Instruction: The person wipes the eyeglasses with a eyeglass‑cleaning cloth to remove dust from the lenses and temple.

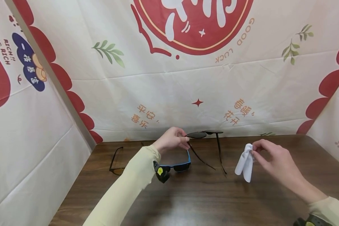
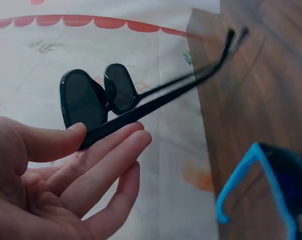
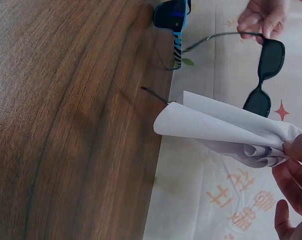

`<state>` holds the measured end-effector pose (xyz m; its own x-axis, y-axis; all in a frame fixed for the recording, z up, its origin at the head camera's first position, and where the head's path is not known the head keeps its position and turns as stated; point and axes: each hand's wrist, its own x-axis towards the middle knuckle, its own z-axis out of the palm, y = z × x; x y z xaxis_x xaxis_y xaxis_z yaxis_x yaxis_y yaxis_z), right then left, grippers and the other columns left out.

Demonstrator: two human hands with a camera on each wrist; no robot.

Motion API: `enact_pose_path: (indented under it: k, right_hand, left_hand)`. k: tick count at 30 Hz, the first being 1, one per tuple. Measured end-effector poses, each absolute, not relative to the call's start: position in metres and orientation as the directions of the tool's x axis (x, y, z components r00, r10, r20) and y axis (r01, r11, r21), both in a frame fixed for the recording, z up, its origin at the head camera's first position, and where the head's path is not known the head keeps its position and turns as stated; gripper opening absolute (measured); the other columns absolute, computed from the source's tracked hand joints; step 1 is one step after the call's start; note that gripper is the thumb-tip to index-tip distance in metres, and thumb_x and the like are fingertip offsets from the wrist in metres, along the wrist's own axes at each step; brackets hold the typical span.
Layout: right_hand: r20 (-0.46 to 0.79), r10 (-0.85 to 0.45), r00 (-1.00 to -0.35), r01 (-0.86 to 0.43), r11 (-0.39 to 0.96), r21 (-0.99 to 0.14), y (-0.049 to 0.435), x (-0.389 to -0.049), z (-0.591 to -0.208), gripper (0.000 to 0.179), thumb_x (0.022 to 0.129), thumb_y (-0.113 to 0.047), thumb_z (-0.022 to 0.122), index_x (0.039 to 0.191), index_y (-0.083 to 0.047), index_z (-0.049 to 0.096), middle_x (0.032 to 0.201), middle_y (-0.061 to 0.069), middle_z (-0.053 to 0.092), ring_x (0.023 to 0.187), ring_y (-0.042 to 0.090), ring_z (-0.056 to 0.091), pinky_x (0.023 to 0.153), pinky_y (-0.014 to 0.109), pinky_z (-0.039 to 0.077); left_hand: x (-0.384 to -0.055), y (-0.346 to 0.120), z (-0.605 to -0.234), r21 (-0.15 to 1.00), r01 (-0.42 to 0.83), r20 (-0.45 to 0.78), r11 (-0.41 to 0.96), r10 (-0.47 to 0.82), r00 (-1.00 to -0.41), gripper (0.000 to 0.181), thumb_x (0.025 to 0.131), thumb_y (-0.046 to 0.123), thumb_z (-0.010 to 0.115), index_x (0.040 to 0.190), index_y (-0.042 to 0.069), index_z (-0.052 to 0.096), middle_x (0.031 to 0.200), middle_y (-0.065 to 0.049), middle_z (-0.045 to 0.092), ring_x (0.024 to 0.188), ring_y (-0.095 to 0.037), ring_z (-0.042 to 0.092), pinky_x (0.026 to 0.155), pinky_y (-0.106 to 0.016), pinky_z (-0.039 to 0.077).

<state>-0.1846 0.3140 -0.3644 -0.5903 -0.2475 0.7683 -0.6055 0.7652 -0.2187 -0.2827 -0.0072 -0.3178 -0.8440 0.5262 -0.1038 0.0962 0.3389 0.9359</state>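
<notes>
Black sunglasses (image 1: 197,135) with both temples unfolded are raised over the back of the table. My left hand (image 1: 173,138) pinches them at one hinge corner; in the left wrist view the thumb lies on the frame (image 2: 83,102) and the fingers are under the temple. My right hand (image 1: 277,160) pinches a white cloth (image 1: 245,161) by its gathered top, and its folds hang down. In the right wrist view the cloth (image 3: 226,130) covers part of the sunglasses (image 3: 271,60). Below my left hand, blue-framed sunglasses (image 1: 182,167) lie on the table.
Another pair of dark-framed glasses (image 1: 112,163) lies at the left, partly hidden by my left sleeve (image 1: 130,182). The brown wooden table (image 1: 214,201) ends at a printed white backdrop (image 1: 169,103). A side panel (image 1: 31,150) of the same cloth stands along the left.
</notes>
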Motion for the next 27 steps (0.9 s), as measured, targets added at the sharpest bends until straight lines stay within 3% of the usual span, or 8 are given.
enact_pose_path:
  k: [2,5,9,13,20,27]
  right_hand:
    - [0.762,-0.228,-0.606,-0.580,0.783,-0.227,0.314,-0.185,-0.365,0.044,0.057,0.016,0.081,0.087,-0.009,0.062,0.079,-0.004,0.061,0.070,0.001,0.050,0.062,0.015,0.039]
    - [0.755,-0.220,-0.617,-0.568,0.789,-0.234,0.314,-0.185,-0.367,0.044,0.056,0.015,0.082,0.087,-0.009,0.062,0.079,-0.004,0.060,0.069,0.003,0.050,0.061,0.014,0.039]
    - [0.753,-0.218,-0.621,-0.566,0.790,-0.238,0.316,-0.185,-0.370,0.043,0.056,0.014,0.082,0.087,-0.009,0.062,0.079,-0.004,0.060,0.068,0.004,0.051,0.060,0.014,0.039]
    - [0.748,-0.216,-0.627,-0.561,0.792,-0.241,0.318,-0.184,-0.374,0.043,0.056,0.014,0.082,0.085,-0.010,0.061,0.078,-0.005,0.060,0.068,0.003,0.050,0.059,0.014,0.039]
    - [0.740,-0.208,-0.640,-0.554,0.792,-0.256,0.320,-0.184,-0.380,0.044,0.056,0.013,0.083,0.086,-0.012,0.062,0.077,-0.006,0.060,0.067,0.004,0.051,0.060,0.014,0.040]
    - [0.738,-0.201,-0.645,-0.552,0.790,-0.268,0.321,-0.184,-0.385,0.043,0.057,0.013,0.082,0.085,-0.012,0.062,0.076,-0.007,0.059,0.067,0.003,0.051,0.059,0.012,0.039]
  left_hand:
    - [-0.284,0.001,-0.313,0.889,0.193,-0.051,0.415,0.510,-0.859,0.013,0.096,0.002,0.056,0.104,-0.008,0.053,0.088,-0.020,0.069,0.082,-0.030,0.070,0.074,-0.032,0.055]
    - [-0.284,0.013,-0.307,0.726,0.387,0.062,0.568,0.507,-0.860,0.008,0.095,0.006,0.059,0.096,-0.002,0.057,0.085,-0.013,0.069,0.080,-0.025,0.069,0.068,-0.027,0.052]
    - [-0.277,0.026,-0.305,0.371,0.608,0.189,0.702,0.584,-0.790,0.007,0.095,0.012,0.061,0.097,0.005,0.060,0.086,-0.005,0.067,0.077,-0.019,0.065,0.065,-0.026,0.048]
    - [-0.266,0.038,-0.309,0.113,0.707,0.161,0.698,0.689,-0.706,0.010,0.095,0.013,0.061,0.104,0.010,0.058,0.084,-0.002,0.066,0.070,-0.016,0.063,0.060,-0.025,0.049]
    - [-0.253,0.049,-0.328,-0.092,0.770,0.039,0.632,0.775,-0.631,0.022,0.092,0.006,0.064,0.110,0.017,0.059,0.078,0.005,0.065,0.063,-0.012,0.059,0.049,-0.023,0.043]
    - [-0.248,0.054,-0.346,-0.183,0.786,0.062,0.590,0.805,-0.590,0.025,0.092,0.007,0.063,0.111,0.022,0.060,0.065,0.007,0.056,0.056,-0.012,0.051,0.047,-0.023,0.039]
